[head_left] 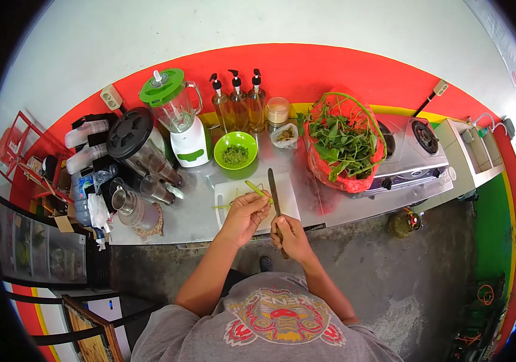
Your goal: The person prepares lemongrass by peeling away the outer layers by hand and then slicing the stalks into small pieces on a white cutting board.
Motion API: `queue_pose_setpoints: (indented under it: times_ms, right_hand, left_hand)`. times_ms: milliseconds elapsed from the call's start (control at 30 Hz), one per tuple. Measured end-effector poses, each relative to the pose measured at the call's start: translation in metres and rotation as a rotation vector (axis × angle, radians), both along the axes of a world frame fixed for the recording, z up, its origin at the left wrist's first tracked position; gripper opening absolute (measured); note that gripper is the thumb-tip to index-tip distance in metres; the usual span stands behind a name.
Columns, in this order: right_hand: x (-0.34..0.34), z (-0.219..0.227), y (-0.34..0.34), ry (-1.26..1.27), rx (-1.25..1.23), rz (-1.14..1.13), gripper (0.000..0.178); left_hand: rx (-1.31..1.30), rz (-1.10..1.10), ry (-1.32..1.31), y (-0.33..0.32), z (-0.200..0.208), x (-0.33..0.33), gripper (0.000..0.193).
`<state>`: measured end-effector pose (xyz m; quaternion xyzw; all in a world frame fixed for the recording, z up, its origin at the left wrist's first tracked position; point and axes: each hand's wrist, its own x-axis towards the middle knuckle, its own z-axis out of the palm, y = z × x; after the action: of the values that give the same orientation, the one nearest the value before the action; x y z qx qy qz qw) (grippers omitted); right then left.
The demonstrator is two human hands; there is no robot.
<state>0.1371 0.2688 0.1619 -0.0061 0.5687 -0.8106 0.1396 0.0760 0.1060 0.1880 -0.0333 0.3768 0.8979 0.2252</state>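
Note:
My left hand (246, 219) pinches a short pale-green stem (254, 187) above a white cutting board (291, 205). Close beside it, my right hand (292, 237) grips a knife (273, 188) by its handle, the dark blade pointing away from me and upward. Whether the blade touches the stem I cannot tell. Thin green pieces lie on the board's left part, half hidden by my left hand. Just beyond the board sits a lime-green bowl (221, 148) holding chopped greens (234, 155). To the right, a red plastic bag (318, 170) bulges with leafy green stalks (343, 140).
A blender (190, 142), pump bottles (239, 110), a jar (278, 111) and a small clear bag (284, 136) line the counter's back. Left stand a black-lidded container (143, 146) and a glass pitcher (132, 208). A gas stove (411, 158) is at right, a gas cylinder (404, 222) below.

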Motion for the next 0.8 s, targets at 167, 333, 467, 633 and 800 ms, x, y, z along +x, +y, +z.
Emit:
queue_pose_setpoints:
  times_ms: [167,333,467,633,800]
  right_hand:
    - [-0.002,0.004,0.003,0.022,0.007,-0.007,0.040]
    - [-0.007,-0.001,0.003,0.053,-0.043,-0.014,0.039]
    - [-0.007,-0.002,0.001,0.048,0.007,0.000,0.040]
    - [-0.012,-0.002,0.000,0.073,0.035,0.000,0.040]
    - [-0.021,0.003,-0.003,0.119,0.061,0.070,0.041]
  left_hand:
    - [-0.069,-0.028,0.044,0.003,0.002,0.002,0.013]
    - [-0.077,-0.109,0.062,0.003,-0.008,0.006,0.015]
    - [-0.123,-0.073,0.093,0.001,-0.002,0.004,0.029]
    - [-0.193,-0.068,0.180,-0.009,0.018,0.000,0.029]
    - [-0.240,0.086,0.249,-0.020,0.021,-0.008,0.011]
